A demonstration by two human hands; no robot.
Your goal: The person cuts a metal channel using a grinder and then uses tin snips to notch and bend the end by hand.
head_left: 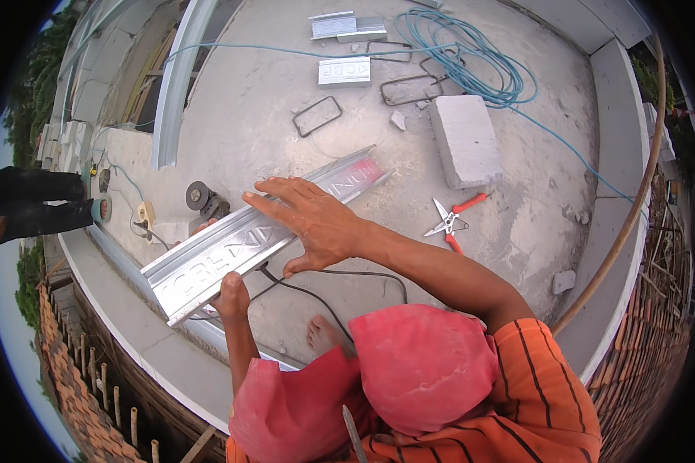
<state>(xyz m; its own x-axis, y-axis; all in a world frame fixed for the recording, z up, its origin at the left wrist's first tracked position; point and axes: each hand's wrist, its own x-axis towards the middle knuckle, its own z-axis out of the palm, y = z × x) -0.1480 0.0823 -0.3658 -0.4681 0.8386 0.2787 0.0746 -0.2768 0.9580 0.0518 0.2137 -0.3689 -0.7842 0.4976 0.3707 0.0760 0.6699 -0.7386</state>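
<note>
Left hand grips the metal channel, raised above the floor left of centre; its palm is hidden beneath. Right hand lies spread across the face, pressure indeterminable. Dark tool beyond, partly obscured.

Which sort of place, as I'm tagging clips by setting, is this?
Probably a construction site: the person holds a long silver metal channel, while a pale grey rectangular block and red-handled metal snips lie nearby.
</note>
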